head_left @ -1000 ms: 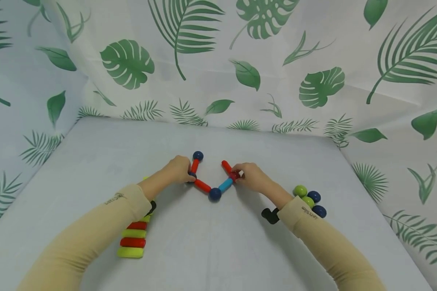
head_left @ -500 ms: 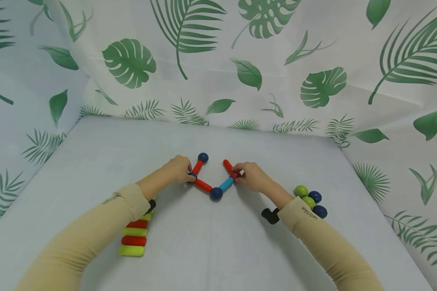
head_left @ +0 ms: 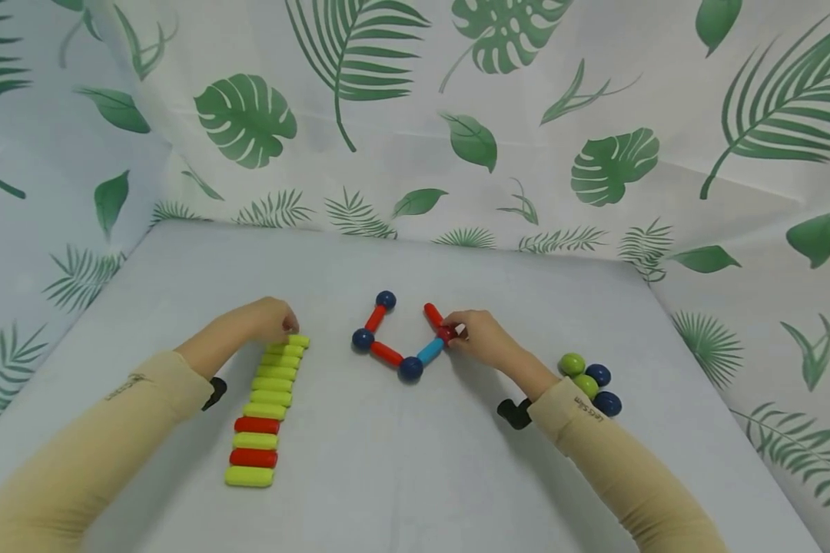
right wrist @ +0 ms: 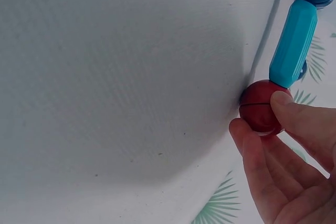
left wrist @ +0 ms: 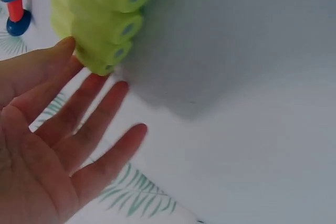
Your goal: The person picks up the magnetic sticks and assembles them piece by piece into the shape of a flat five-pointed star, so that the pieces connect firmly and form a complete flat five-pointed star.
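Note:
My left hand (head_left: 271, 319) is at the far end of a row of rods. Its thumb and fingertips are right at the farthest yellow-green rod (head_left: 298, 340), the fingers loosely spread in the left wrist view. With thumb and fingers, my right hand (head_left: 480, 336) pinches a red ball (right wrist: 258, 107). A light-blue rod (right wrist: 294, 43) runs from that ball to a dark blue ball (head_left: 410, 369), and a red rod (head_left: 432, 315) points away from it on the far side. The chain continues left through another red rod (head_left: 386, 353), a blue ball (head_left: 363, 339), a rod and an end ball (head_left: 386, 300).
Closer to me, the row holds several yellow-green rods and two red rods (head_left: 252, 458). Beside the right forearm lies a cluster of green balls (head_left: 571, 364) and blue balls (head_left: 607, 403). A leaf-patterned cloth (head_left: 387, 153) rises behind the white table (head_left: 401, 476).
My left hand has let go of the left blue ball and moved left to the rod row. Earlier, the chain's end ball swung slightly right. The right hand stays on the red ball.

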`<state>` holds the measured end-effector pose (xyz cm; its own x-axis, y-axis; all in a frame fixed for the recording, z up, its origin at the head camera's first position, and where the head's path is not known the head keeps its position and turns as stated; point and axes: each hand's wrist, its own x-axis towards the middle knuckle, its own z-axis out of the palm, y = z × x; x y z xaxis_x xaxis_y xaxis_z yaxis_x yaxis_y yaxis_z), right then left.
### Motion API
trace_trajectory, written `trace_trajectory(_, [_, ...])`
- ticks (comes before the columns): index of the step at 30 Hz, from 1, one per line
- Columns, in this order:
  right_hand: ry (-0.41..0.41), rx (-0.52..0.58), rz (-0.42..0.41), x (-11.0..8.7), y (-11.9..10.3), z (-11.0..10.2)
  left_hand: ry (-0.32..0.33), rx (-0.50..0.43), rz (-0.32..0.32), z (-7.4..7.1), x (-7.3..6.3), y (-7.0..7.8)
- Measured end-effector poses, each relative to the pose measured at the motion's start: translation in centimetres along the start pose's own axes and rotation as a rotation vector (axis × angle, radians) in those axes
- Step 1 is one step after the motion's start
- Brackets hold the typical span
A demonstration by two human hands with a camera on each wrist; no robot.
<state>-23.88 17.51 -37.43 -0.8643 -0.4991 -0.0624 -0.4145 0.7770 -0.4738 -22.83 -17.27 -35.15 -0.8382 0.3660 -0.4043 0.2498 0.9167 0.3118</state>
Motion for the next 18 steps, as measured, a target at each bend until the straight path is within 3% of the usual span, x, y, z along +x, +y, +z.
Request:
trace_trajectory(5, [0.013, 0.009, 0.001, -0.1, 0.1, 0.2, 0.038, -0.052, 0.051, 0.8, -0.1, -1.3])
trace_trajectory(9, [0.024, -0.001, -0.003, -0.2, 0.2, 0.3, 0.065, -0.065, 0.067, 0.8, 0.1, -1.3])
trace_trajectory(14, [0.029, -0.007, 0.002, -0.2, 0.1, 0.3, 0.108, -0.035, 0.087, -0.1, 1.4, -0.1])
trace_trajectory(18, [0.030, -0.002, 0.003, -0.2, 0.1, 0.3, 0.144, -0.028, 0.097, -1.3, 3.2, 1.8])
